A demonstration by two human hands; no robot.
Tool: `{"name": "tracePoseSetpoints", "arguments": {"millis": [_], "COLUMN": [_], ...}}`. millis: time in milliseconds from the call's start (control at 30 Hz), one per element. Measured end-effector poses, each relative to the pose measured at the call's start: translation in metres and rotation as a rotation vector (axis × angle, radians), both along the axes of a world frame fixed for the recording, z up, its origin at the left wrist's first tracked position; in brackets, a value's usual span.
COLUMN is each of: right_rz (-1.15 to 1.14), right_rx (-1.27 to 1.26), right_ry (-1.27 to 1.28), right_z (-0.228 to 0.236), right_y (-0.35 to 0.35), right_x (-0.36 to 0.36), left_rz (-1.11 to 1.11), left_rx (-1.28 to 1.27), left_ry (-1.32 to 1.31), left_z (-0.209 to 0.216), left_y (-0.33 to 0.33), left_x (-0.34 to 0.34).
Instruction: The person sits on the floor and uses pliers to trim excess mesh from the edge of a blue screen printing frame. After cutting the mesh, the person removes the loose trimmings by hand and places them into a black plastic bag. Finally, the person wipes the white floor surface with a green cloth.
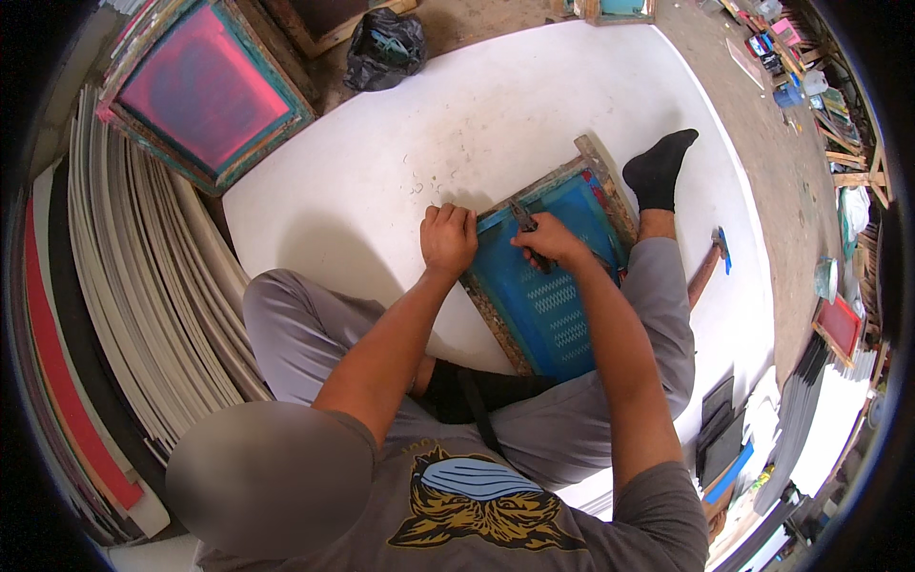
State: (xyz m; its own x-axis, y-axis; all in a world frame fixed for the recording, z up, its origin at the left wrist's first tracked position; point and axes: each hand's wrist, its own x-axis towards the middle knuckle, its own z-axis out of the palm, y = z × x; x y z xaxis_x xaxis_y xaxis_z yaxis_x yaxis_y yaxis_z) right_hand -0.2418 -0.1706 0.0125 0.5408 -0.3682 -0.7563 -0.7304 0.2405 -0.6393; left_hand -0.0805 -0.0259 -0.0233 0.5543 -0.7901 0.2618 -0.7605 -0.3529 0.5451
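Note:
Across my lap and the white sheet lies a screen-printing frame [531, 307], tilted, with blue mesh, pale zigzag rows and a worn wooden border. My left hand [449, 238] is closed at its upper left corner, fingers curled over the edge. Over the mesh near the top edge, my right hand [556, 241] is wrapped round the dark handles of a pair of pliers [522, 217]. The jaws point at the frame's upper border; whether they grip anything is too small to tell. Beyond my right leg rests a hammer [707, 270] with a wooden handle.
A pink-meshed frame [205, 86] leans at the upper left, above a stack of sheets [143, 276]. A black plastic bag [384, 50] sits at the far edge of the white sheet [534, 81]. Dark pads [720, 434] and assorted clutter line the right side.

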Motion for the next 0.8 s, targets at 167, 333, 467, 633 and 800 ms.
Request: {"name": "tracePoseSetpoints", "arguments": {"millis": [167,333,467,633,800], "right_rz": [-0.105,-0.125,-0.120,-0.122,-0.110], "right_rx": [-0.167,-0.250,-0.305,-0.365,-0.391], "right_ry": [-0.026,-0.030,-0.005,0.033,0.075], "right_z": [-0.016,-0.009,-0.015,-0.014,-0.009], "right_y": [0.012,0.022,0.023,0.027,0.029], "right_x": [-0.001,0.003,0.002,0.004,0.006], "left_rz": [0.003,-0.005,0.005,0.006,0.012], "left_rx": [-0.007,-0.016,0.040,0.041,0.040], "left_ry": [0.005,0.013,0.018,0.025,0.032], "left_z": [0.002,0.001,-0.003,-0.003,-0.002], "left_y": [-0.002,-0.001,-0.001,-0.002,-0.001], "left_x": [-0.002,0.000,0.000,0.000,0.000]}}
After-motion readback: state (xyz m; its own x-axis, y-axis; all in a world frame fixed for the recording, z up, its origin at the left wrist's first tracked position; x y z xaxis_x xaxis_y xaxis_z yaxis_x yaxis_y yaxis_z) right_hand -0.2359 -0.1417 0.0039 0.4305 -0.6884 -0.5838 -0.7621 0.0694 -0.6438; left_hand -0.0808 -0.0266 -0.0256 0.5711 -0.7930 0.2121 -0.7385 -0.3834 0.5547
